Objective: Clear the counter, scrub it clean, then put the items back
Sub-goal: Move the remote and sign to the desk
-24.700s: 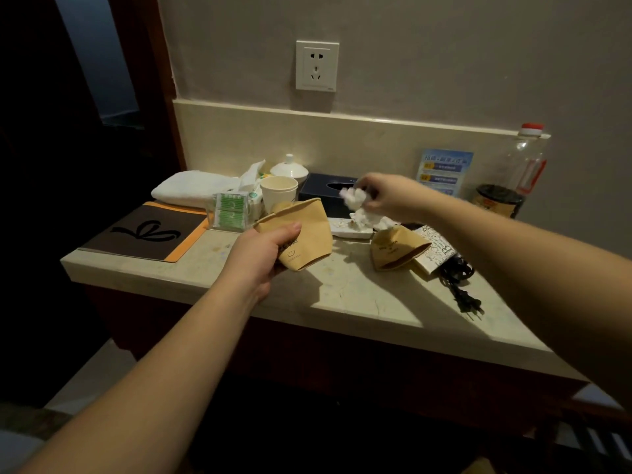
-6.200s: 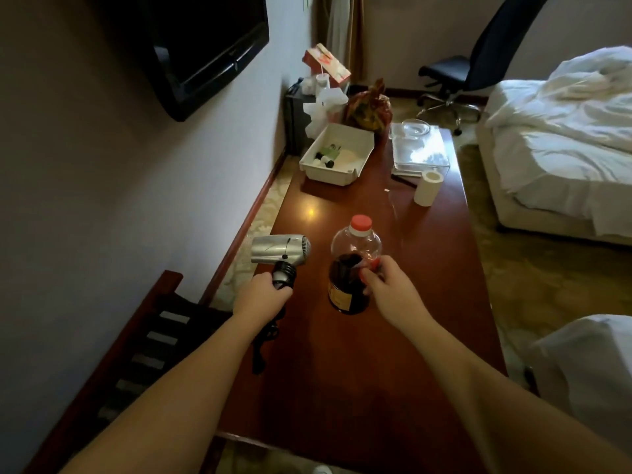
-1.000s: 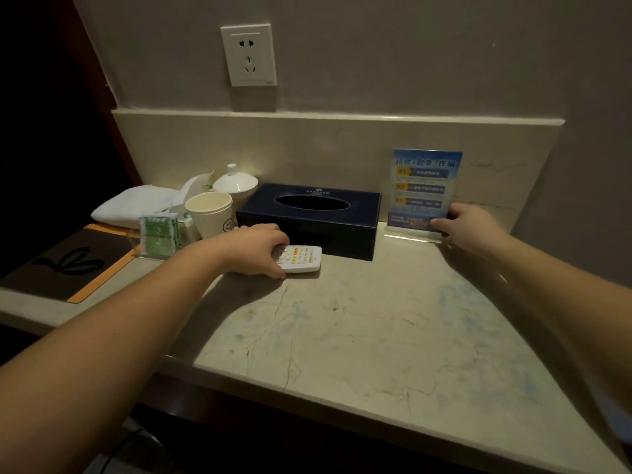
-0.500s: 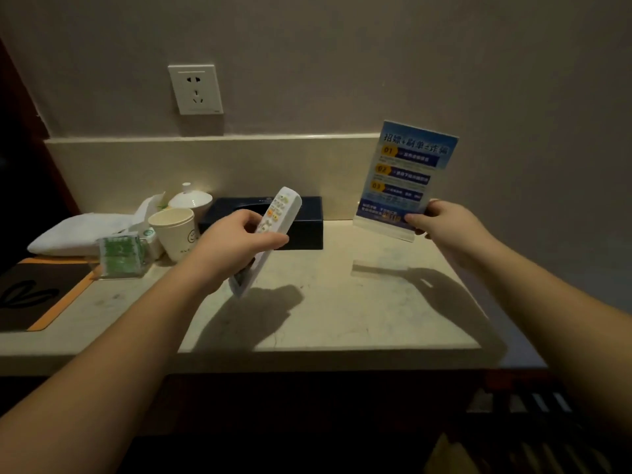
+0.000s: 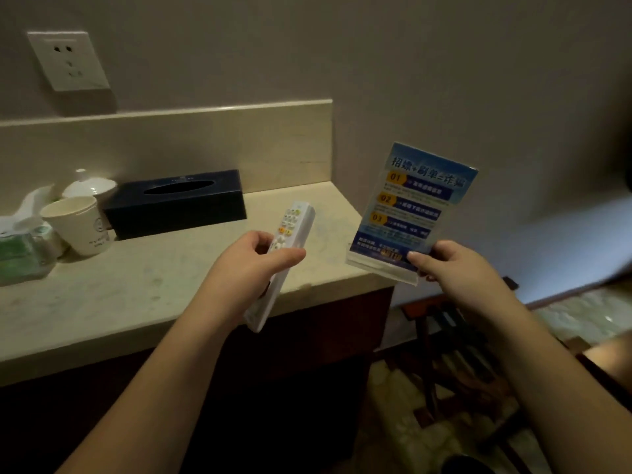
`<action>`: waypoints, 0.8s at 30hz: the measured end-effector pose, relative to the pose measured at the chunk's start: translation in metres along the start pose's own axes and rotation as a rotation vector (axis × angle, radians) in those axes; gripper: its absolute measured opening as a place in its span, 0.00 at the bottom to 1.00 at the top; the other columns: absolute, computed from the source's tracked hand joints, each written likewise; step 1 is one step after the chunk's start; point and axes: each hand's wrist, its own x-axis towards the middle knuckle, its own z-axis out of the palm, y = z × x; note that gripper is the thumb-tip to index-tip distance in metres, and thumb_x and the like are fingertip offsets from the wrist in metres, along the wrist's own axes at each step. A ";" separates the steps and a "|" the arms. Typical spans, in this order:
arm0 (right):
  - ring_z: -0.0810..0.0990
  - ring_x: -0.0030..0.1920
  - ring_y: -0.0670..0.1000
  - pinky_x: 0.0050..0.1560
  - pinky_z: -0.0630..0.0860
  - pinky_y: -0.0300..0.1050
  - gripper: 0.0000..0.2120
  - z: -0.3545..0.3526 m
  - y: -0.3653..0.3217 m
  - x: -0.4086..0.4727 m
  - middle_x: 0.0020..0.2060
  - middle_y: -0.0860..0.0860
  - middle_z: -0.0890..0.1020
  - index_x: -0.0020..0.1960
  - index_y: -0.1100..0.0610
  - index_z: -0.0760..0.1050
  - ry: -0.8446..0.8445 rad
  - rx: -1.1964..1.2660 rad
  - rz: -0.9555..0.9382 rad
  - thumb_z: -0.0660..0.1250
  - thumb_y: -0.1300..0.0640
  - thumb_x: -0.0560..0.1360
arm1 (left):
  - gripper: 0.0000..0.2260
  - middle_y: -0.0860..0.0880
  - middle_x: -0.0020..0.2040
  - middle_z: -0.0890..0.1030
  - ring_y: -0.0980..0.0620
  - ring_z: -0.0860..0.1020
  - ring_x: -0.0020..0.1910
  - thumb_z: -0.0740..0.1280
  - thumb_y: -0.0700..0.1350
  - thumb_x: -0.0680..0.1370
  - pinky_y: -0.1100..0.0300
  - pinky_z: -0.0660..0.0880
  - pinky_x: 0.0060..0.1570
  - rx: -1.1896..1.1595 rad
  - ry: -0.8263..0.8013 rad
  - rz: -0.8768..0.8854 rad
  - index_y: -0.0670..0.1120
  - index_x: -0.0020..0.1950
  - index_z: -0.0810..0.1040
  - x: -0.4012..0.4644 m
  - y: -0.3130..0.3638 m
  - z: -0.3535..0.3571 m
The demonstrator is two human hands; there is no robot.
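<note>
Left fingers [image 5: 263, 242] grip remote [image 5: 285, 248], right fingers [image 5: 419, 260] pinch sign [image 5: 413, 206]; marble counter [image 5: 136, 285], grey wall.

We're in a hotel room, by the look of it: a pale stone counter [image 5: 143, 289] on a dark wood base runs along a plain wall. At nine o'clock sit a branded paper cup [image 5: 77, 223], a lidded white ceramic cup [image 5: 89, 187] and a dark tissue box [image 5: 178, 202]. A wall socket [image 5: 68, 61] at ten o'clock, patterned carpet [image 5: 417, 429] and a slatted luggage rack [image 5: 455, 340] at four.
</note>
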 end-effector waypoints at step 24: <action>0.76 0.48 0.43 0.40 0.67 0.31 0.09 -0.292 0.273 -0.177 0.50 0.43 0.79 0.58 0.47 0.76 0.252 -0.061 0.424 0.64 0.51 0.78 | 0.21 0.55 0.55 0.74 0.58 0.75 0.45 0.71 0.54 0.74 0.63 0.71 0.36 0.242 -0.598 0.079 0.53 0.64 0.70 -0.090 0.106 0.412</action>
